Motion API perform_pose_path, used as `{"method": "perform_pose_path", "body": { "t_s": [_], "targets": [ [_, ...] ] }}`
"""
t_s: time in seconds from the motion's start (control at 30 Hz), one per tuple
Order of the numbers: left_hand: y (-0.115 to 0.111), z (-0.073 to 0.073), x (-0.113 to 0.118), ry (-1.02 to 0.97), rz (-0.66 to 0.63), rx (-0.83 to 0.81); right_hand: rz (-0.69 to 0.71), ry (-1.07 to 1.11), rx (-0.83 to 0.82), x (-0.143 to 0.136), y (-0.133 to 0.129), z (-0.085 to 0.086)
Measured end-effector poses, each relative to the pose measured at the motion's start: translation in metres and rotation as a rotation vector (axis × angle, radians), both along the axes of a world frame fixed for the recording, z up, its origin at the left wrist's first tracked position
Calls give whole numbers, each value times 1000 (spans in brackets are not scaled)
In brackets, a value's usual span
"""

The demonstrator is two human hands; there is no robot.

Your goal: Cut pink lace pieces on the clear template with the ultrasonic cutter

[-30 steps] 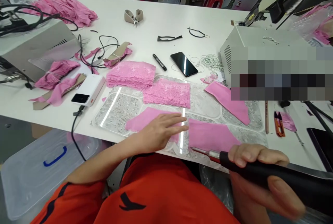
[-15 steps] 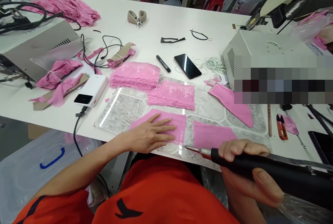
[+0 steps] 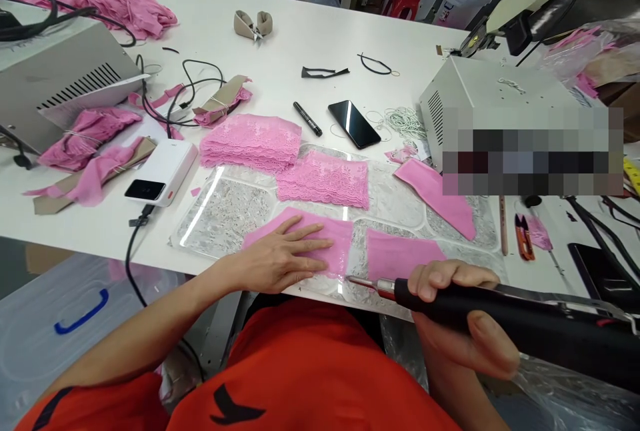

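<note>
Newly flattened left hand (image 3: 280, 257): it lay palm down with fingers spread, pressing on the left pink fabric piece (image 3: 340, 244) and gripping nothing; a second earlier its fingers had reached past that piece's right side.
Left pink fabric piece: it was on the marbled mat (image 3: 395, 204), close to the near edge of the white surface (image 3: 300, 31).
Right hand (image 3: 450, 334): it was closed around a black-handled tool (image 3: 545, 324), out over the surface's near edge.
Metal tip (image 3: 363, 281): it had shifted leftward, from the near side of the right pink fabric piece (image 3: 400, 252) to the near right corner of the left one; whether it touched the cloth could not be told.
What the shift meant: the work seemed to have settled on the left piece, with one hand steadying cloth and the other bringing the tool to it.
Lace stacks: the left stack (image 3: 250, 141) and the right stack (image 3: 323, 181) sat beyond the hands, farther from the near edge.
Phone (image 3: 354, 124) and marker (image 3: 307, 119): both lay past the mat, toward the far edge.
</note>
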State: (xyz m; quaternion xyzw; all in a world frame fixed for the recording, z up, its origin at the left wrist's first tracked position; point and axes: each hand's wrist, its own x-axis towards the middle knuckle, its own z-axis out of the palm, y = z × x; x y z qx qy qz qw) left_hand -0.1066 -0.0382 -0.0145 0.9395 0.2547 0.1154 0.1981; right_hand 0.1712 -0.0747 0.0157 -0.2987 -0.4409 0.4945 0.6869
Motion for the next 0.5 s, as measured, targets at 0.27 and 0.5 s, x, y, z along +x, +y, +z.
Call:
{"method": "perform_pose_path", "body": {
  "t_s": [0.27, 0.5],
  "targets": [
    [0, -1, -1, -27, -4, 32, 9, -5, 11, -1, 2, -3],
    [0, -1, 0, -6, -2, 36, 0, -4, 15, -1, 3, -1]
  ]
}}
